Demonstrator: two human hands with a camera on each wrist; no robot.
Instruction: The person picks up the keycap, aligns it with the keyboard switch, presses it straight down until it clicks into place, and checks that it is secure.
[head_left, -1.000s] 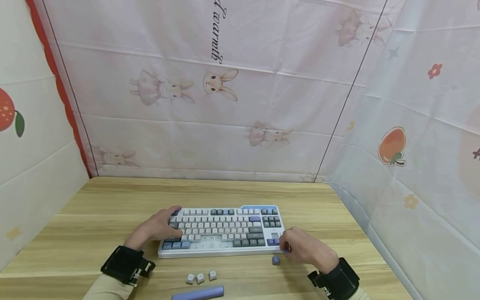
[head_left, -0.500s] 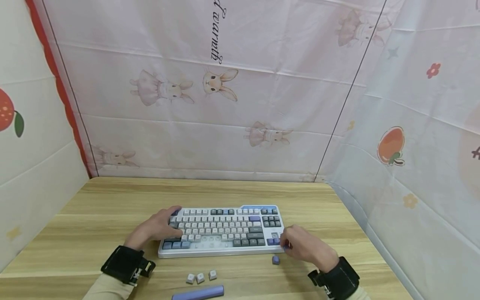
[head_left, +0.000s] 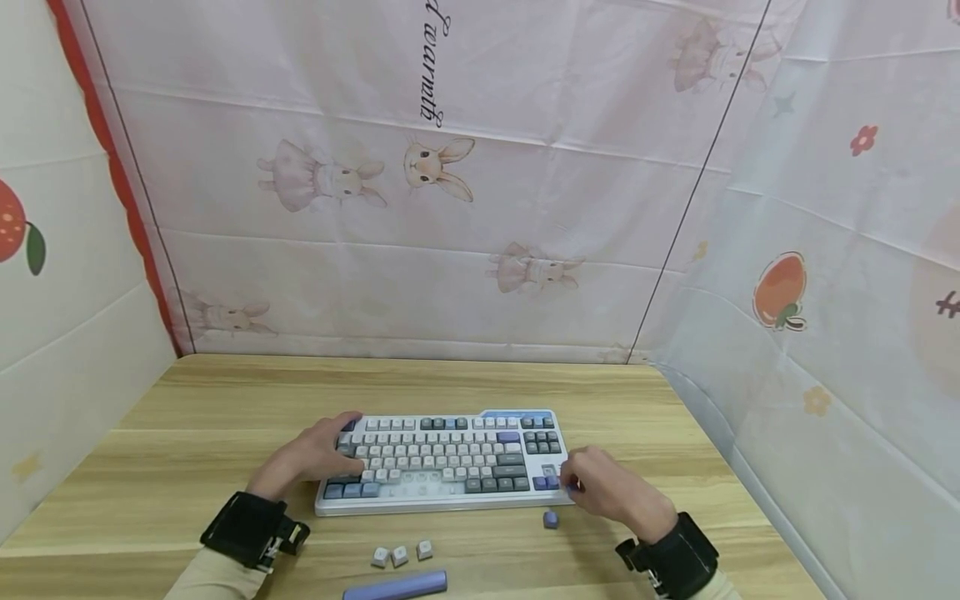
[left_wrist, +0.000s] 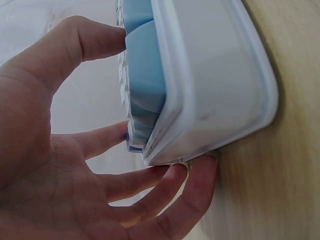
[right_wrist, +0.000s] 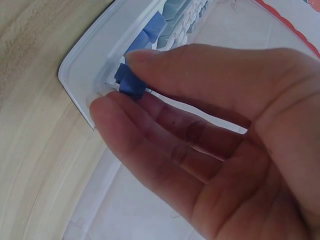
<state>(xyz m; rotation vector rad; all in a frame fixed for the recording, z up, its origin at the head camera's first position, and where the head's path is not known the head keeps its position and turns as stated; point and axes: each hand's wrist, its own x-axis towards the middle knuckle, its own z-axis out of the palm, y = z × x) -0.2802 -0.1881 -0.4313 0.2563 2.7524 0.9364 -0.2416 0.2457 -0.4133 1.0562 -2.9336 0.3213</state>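
A white keyboard [head_left: 427, 505] lies on the wooden table, with white, grey and blue-purple keycaps. Bare spots show in its lower middle and in the arrow-key area. My left hand [head_left: 309, 454] holds the keyboard's left end, thumb over the keys and other fingers along the side, as the left wrist view shows. At the lower right corner, my right hand [head_left: 611, 487] pinches a blue-purple keycap [right_wrist: 132, 84] between thumb and fingers, close over the key slot beside two fitted purple keycaps. Another purple keycap [head_left: 551, 520] rests on the table just in front of that corner.
Three loose white keycaps, among them the rightmost white keycap [head_left: 424, 549], lie in front of the keyboard. Nearer still is a long purple spacebar keycap [head_left: 395, 586]. A printed cloth [head_left: 450, 292] hangs behind the table, with more cloth at both sides.
My right hand has risen very slightly at the keyboard's corner, with the keycap still pinched. The left hand and the loose keycaps stay where they were.
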